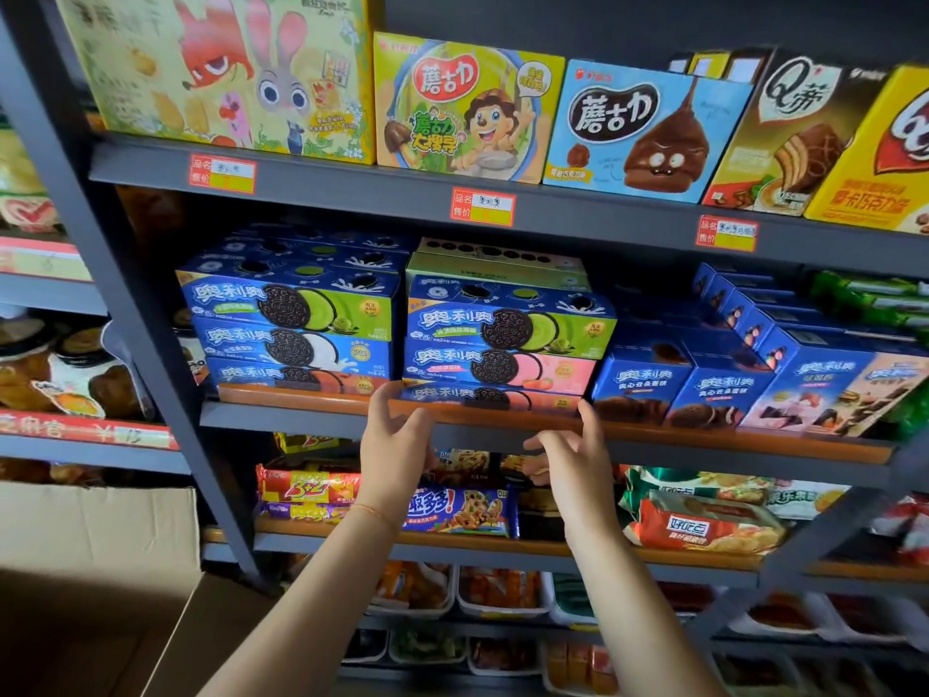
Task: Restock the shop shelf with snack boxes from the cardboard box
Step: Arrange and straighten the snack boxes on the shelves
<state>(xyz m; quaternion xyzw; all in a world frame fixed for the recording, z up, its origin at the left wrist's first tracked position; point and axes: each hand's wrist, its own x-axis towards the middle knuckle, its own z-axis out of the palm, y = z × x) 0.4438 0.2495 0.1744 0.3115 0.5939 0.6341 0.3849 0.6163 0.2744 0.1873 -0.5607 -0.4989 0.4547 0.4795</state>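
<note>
Seating: bottom Oreo box (490, 397) at the shelf's front edge (301, 397).
Grip: my left hand (392, 440) and right hand (573, 445) flank it, fingers apart, clamping nothing.
Next: fetch another from the cardboard box (95, 570).

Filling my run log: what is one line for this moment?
step: seating bottom box | left hand: open at its end | right hand: open at other end | stack: three high
</note>
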